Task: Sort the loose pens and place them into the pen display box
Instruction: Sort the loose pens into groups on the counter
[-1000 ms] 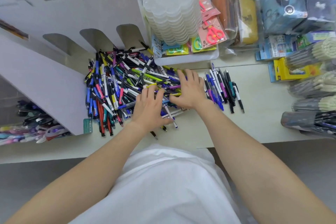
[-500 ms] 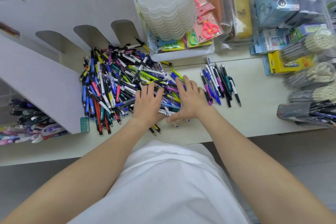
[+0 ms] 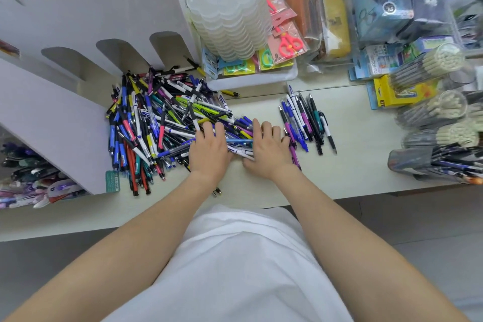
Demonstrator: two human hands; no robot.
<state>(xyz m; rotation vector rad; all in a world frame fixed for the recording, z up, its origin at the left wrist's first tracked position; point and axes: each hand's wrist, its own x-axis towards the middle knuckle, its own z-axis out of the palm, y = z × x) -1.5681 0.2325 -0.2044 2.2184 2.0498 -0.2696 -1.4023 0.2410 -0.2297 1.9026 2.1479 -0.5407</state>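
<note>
**A:** Where are the pens?

**B:** Most lie in a tangled heap of loose pens (image 3: 162,123), slim plastic barrels in blue, black, red and lime. They sit on the pale matte surface (image 3: 352,159), against the foot of the white cardboard display box (image 3: 52,112) with its arched slots. A short row of sorted pens (image 3: 305,120) lies parallel just to the right of the hands.

**A:** And the hands?

**B:** The left hand (image 3: 209,149) and right hand (image 3: 266,149) are palm down, side by side on the heap's near right edge. Each grip is flat, with fingers close together and pressed onto the barrels. Neither pinches anything that I can see.

**A:** How would you do this step well?

**B:** It looks like spreading the heap to find matching pens, with most of the sorting not yet done. Smooth round barrels roll and slide over each other. I would press lightly and draw off a thin layer rather than dig in. Pocket clips may catch on neighbouring pens, so I would tease those apart. I would also line the tips up one way before lifting a bundle toward a slot. A couple of pens near the front edge could roll off.
</note>
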